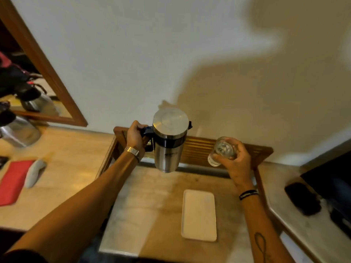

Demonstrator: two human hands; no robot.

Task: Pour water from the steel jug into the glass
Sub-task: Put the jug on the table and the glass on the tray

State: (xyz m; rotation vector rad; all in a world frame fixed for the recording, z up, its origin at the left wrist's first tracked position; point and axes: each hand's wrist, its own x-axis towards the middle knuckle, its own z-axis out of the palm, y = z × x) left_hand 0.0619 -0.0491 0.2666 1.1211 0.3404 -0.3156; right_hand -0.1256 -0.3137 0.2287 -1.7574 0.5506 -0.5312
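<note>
Steel jug (169,143) upright, lidded, held above the worktop's (152,205) back edge; left hand (135,136) wrapped round its handle. Glass (221,151), tilted, contents unclear, gripped by right hand (236,161) near back-right corner.

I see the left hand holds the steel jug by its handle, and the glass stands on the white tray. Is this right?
Not quite. In the head view the glass is held up by the right hand, not on the white tray. The left hand does hold the steel jug by its handle.
</note>
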